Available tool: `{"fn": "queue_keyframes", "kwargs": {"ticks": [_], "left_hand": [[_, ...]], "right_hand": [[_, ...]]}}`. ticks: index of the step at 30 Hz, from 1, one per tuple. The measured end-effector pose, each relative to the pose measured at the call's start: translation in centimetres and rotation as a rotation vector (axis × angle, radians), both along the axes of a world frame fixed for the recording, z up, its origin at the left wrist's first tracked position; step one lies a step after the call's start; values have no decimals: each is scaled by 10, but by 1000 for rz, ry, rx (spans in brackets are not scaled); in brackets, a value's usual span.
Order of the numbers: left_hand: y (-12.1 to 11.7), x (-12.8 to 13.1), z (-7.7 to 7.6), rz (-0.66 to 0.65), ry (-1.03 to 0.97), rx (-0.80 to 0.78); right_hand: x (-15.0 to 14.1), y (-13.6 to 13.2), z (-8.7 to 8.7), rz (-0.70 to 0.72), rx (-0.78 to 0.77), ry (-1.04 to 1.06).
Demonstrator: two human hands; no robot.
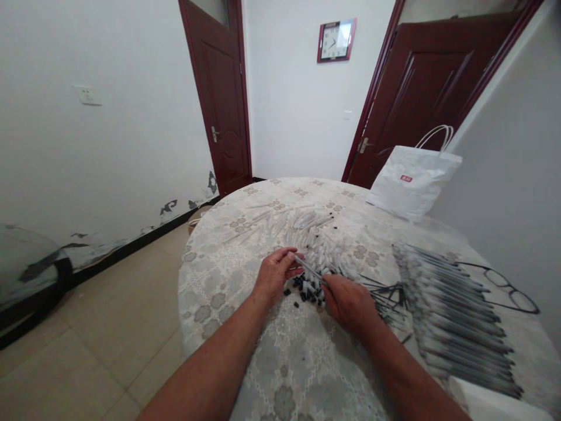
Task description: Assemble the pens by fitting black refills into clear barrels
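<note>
Head view: left hand [275,273] and right hand [350,301] pinching slim pen [310,269] between them — black caps [302,287] lying just below; many finished-looking pens [460,318] lining up beyond right hand — clear barrels [307,219] ahead seemingly still awaiting work.

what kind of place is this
Probably a room in a home: a round table with a patterned cloth, a wall clock, and dark red panelled doors, one at left and one at right.
</note>
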State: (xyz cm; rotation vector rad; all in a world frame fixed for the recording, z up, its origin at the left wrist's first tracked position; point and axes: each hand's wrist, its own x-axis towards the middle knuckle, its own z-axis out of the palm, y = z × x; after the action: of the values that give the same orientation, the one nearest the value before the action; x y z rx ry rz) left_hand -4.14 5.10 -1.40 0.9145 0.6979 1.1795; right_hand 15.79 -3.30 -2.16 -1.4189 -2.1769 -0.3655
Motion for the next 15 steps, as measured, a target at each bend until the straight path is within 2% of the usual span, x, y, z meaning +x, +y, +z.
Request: {"fn": "queue_keyframes", "kwargs": {"ticks": [8,15], "left_hand": [[-4,1,5,24,-8,-7],[-2,1,-1,-3,26,3]], "right_hand": [[-4,-5,3,-8,14,-59],[-7,-9,12,25,-166,175]]}}
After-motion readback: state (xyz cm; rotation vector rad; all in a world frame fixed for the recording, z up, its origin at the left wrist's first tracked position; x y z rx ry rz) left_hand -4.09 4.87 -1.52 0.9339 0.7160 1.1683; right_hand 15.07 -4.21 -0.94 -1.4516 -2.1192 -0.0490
